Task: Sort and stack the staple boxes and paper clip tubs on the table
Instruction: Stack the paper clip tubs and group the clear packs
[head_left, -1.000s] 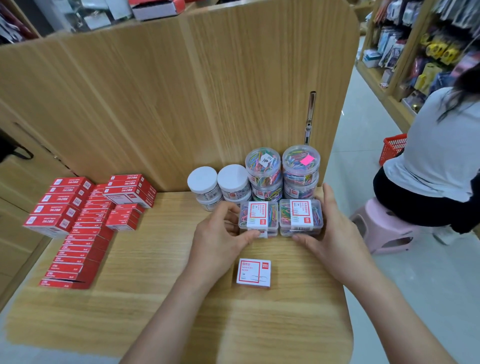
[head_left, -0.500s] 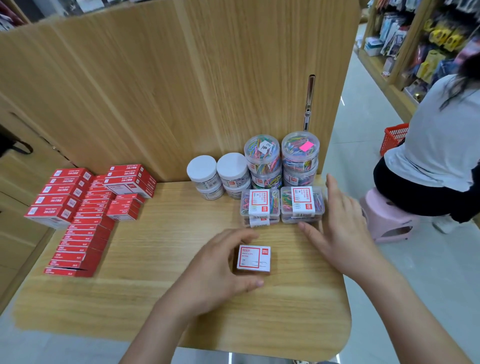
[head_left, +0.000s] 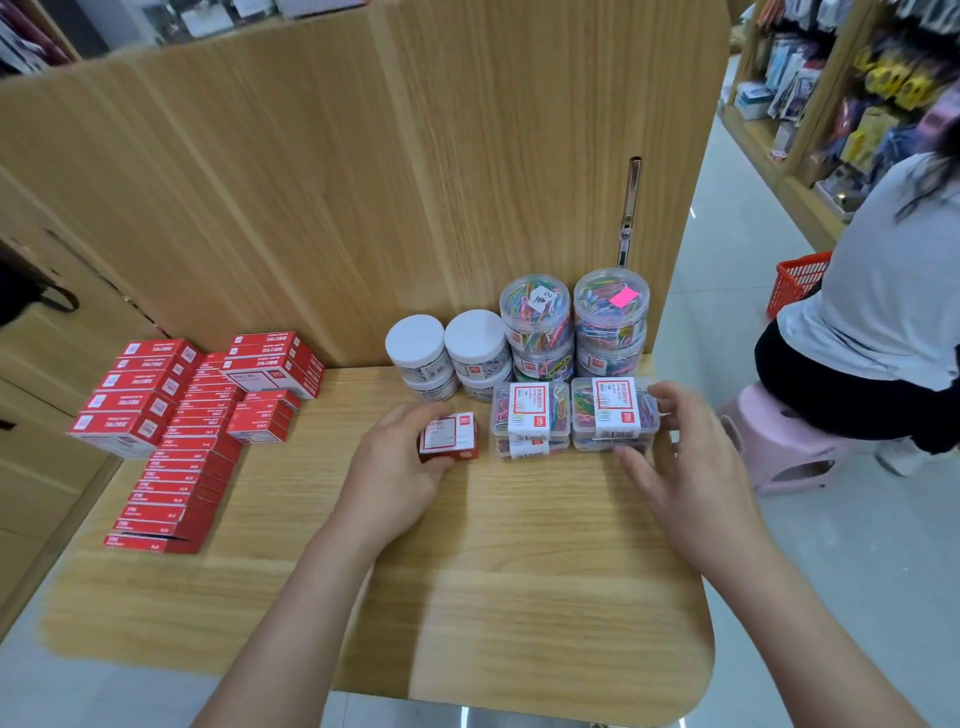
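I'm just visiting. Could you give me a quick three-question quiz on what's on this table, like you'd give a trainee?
1. True or false: the left hand grips a small red-and-white box.
2. How many white lids are visible? A one, B two, C four.
3. Fill in: the red staple boxes lie on the person's ___ side of the table.
Key: 1 true; 2 B; 3 left.

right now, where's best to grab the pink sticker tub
Grip the tub by its round wall under the lid, probably from above right: it sits on another tub, panel behind, a tub stack close on its left.
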